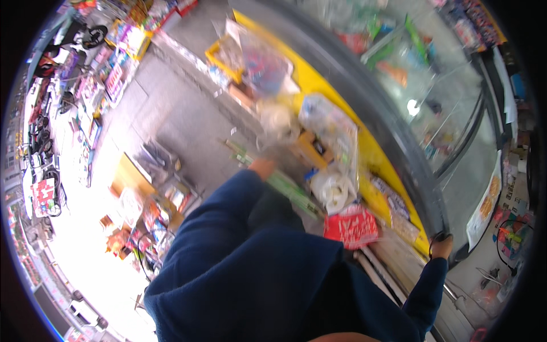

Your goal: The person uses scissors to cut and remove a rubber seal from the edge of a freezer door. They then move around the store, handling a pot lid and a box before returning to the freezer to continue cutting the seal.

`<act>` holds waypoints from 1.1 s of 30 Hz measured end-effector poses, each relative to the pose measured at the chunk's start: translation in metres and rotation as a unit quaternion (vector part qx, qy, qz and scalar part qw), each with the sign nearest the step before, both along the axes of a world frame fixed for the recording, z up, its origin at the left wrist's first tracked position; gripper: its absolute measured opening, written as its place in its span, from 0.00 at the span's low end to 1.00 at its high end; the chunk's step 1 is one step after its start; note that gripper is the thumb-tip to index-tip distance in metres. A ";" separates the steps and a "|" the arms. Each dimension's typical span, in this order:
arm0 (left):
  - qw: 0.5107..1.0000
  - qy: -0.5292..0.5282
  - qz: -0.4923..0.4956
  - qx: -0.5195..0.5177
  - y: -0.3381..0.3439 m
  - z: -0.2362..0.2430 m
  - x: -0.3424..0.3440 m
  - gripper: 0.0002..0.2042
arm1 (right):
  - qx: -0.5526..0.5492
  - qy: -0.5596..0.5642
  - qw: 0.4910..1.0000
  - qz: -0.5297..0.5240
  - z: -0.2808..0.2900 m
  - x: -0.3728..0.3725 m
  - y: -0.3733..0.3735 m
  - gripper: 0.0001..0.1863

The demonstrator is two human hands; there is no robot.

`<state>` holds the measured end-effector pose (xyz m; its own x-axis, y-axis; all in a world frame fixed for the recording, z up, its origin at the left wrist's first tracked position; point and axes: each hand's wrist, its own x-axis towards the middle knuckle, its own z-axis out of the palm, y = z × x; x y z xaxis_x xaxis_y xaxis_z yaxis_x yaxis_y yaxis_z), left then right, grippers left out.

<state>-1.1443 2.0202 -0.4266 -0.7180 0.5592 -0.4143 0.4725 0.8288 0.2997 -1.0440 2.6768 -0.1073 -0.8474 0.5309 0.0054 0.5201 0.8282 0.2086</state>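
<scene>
My left hand [263, 168] reaches out from a navy sleeve and is blurred. It is over a long, narrow green bundle [290, 188] that slants down to the right. Its fingers are hidden, so whether it grips the bundle cannot be told. At the lower right, my right hand [442, 248] is closed round the dark grey edge [419, 196] of a glass display case [478, 145], at its near corner. Between the hands are a red printed bag [351, 227], a white roll [331, 192] and an open cardboard box [311, 149].
A yellow ledge [319, 82] runs along the case, bearing plastic-wrapped goods [330, 117]. Beyond my left hand lies grey paved floor [165, 108]. Crowded merchandise [108, 74] lines the far left. A table of mixed goods [131, 176] stands left of my arm.
</scene>
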 end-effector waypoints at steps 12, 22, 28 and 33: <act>0.983 0.077 0.042 -0.160 -0.189 0.050 -0.068 0.08 | -0.179 -0.012 0.981 0.077 0.077 -0.085 -0.205 0.18; 0.982 0.124 0.039 -0.136 -0.283 -0.022 -0.151 0.07 | -0.097 -0.146 0.974 0.142 0.075 -0.288 -0.428 0.32; 0.984 0.138 0.048 -0.100 -0.299 -0.070 -0.191 0.09 | -0.037 -0.120 0.981 0.145 0.068 -0.301 -0.442 0.30; 0.990 0.122 0.026 -0.072 -0.301 -0.094 -0.228 0.10 | -0.019 -0.160 0.985 0.064 0.071 -0.305 -0.460 0.34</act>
